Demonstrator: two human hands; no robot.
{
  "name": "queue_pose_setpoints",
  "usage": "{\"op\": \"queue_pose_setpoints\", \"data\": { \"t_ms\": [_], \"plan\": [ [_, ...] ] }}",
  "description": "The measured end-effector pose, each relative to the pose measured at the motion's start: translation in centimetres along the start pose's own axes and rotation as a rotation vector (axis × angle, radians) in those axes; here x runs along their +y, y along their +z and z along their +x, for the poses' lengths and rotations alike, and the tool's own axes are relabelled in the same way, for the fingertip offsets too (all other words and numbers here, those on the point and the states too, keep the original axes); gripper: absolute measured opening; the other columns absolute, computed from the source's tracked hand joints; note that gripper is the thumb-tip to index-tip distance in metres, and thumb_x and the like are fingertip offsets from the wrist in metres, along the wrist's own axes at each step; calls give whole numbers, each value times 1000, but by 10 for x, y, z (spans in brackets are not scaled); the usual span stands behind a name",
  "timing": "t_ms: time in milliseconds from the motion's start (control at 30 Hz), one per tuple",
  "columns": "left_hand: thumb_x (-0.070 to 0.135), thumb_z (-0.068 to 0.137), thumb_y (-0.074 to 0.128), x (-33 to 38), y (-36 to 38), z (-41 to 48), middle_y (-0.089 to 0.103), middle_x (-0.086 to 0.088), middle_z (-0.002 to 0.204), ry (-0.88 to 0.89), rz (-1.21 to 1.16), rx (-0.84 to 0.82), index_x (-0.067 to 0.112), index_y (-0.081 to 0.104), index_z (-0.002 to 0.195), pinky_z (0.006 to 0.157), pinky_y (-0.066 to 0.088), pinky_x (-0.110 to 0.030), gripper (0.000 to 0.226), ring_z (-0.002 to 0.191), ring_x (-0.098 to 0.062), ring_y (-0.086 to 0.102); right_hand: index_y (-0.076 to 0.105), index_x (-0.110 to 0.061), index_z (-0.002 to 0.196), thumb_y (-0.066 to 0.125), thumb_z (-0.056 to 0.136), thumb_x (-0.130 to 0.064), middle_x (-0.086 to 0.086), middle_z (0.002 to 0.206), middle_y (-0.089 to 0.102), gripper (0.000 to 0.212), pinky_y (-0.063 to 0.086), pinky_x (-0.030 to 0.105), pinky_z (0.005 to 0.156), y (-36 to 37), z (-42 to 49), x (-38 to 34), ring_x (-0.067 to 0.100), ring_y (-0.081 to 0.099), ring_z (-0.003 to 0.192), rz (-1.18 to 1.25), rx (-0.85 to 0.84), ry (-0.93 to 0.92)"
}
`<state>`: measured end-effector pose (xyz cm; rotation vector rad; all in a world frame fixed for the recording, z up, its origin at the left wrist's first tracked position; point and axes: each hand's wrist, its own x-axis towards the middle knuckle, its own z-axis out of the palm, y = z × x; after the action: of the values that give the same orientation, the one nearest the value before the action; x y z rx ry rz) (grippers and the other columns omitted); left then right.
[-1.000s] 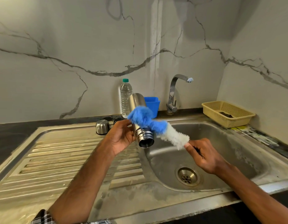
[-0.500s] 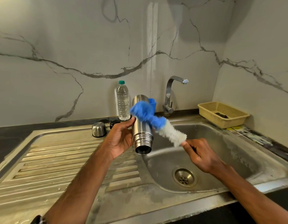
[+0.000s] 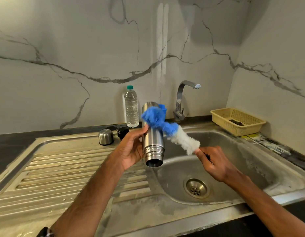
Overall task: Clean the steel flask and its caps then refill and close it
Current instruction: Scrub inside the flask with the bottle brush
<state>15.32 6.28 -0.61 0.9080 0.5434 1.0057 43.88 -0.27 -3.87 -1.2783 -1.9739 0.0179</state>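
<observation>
Our left hand [image 3: 131,149] grasps the steel flask [image 3: 152,142] over the sink basin's [image 3: 251,168] left edge, open mouth tilted toward us. Our right hand [image 3: 215,163] pinches the bottle brush [image 3: 167,128], its blue head against the flask's side. The steel cap [image 3: 106,136] and black inner cap [image 3: 123,131] sit far left.

White marble-look walls [image 3: 80,48] with grey veins are filling the upper frame, meeting at a corner upper right; a dark table [image 3: 9,141] is running along the left edge.
</observation>
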Motion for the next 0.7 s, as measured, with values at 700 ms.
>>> {"op": "queue_pose_setpoints", "data": {
  "t_ms": [700],
  "plan": [
    [23,73,84,-6,9,-2,66,-18,124,-67,201,-35,7,67,129,99,52,-46,61,109,-31,65,43,-33,56,49,103,-26,-7,47,44,48,29,29,44,-4,1,-3,9,37,40,-35,26,77]
  ]
}}
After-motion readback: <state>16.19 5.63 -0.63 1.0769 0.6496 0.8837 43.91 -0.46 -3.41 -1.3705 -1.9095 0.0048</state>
